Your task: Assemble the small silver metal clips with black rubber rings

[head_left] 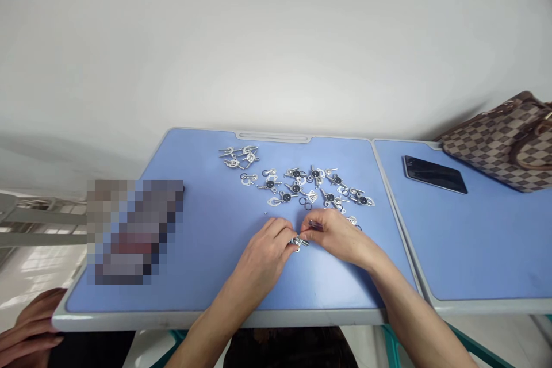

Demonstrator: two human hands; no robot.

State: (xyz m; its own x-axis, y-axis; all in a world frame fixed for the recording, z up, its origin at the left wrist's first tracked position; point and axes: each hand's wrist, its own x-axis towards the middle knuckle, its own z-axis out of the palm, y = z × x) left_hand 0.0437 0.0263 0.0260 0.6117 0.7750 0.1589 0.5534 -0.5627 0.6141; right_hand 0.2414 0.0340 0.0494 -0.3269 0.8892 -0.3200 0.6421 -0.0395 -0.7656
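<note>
Over the front half of the blue desk [202,264], my left hand [268,247] is closed around a small silvery metal part [297,241], its fingertips partly hiding it. My right hand [338,236] meets it from the other side, thumb and index finger pinched at the same part. A thin metal piece [314,223] shows in the curl of my right fingers; its kind is unclear. Beyond my hands lie several metal fittings with round black centres [295,188], among flat plates, bolts and dark rings [307,206].
A group of silvery metal parts [239,157] lies at the far left. One tiny piece [265,213] sits alone beyond my left hand. On the adjoining right desk are a black phone [435,175] and a checked bag [495,144]. Another person's hand [32,333] rests at lower left.
</note>
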